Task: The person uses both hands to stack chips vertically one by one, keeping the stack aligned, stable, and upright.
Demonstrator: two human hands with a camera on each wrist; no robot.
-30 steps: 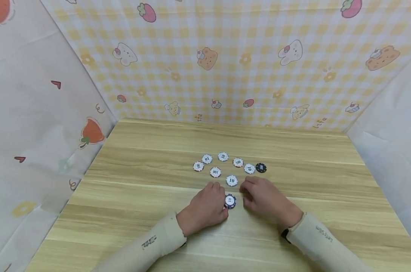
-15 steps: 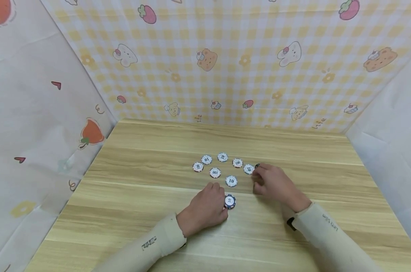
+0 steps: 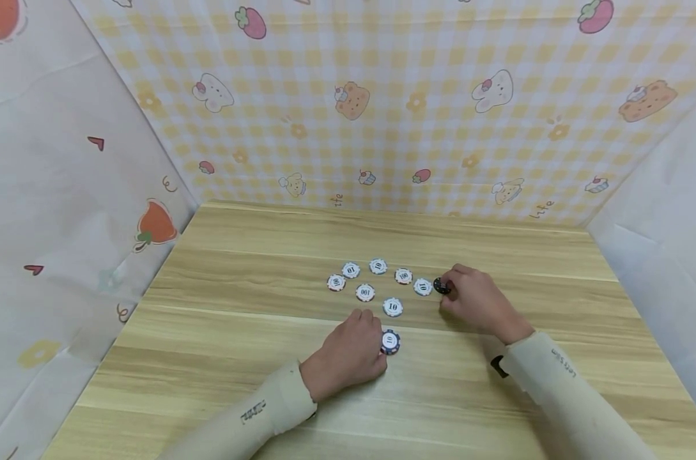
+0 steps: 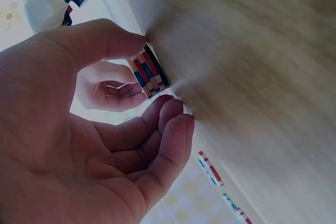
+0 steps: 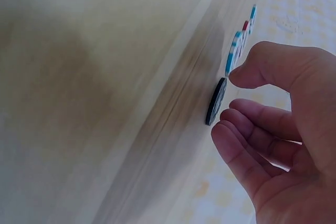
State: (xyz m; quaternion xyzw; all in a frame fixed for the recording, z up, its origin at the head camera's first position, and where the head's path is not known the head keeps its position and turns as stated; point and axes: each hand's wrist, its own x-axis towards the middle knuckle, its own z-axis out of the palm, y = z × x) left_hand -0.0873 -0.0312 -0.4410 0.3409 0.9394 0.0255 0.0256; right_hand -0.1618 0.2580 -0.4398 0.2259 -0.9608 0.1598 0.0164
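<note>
Beside a short stack of poker chips point(image 3: 390, 342), topped by a blue one marked 10, my left hand point(image 3: 348, 348) rests on the table. In the left wrist view its thumb and curled fingers hold the sides of that stack point(image 4: 148, 72), whose edges show red, blue and orange with black at the table side. At the right end of the loose chips, my right hand point(image 3: 477, 300) has thumb and fingers around the rim of a black poker chip point(image 3: 440, 286). That black chip point(image 5: 216, 102) lies flat in the right wrist view, its face partly hidden in the head view.
Several loose white-faced chips marked 10 or 100 lie behind the stack, among them a blue-edged one point(image 3: 392, 307) and a red-edged one point(image 3: 365, 292). Another blue-edged chip point(image 3: 422, 287) sits just left of the black one. A checked cloth point(image 3: 382, 140) rises behind the wooden table point(image 3: 238, 255).
My right hand has moved right and away from me, from near the stack to the black chip. The left hand has stayed at the stack, and the loose chips lie as before.
</note>
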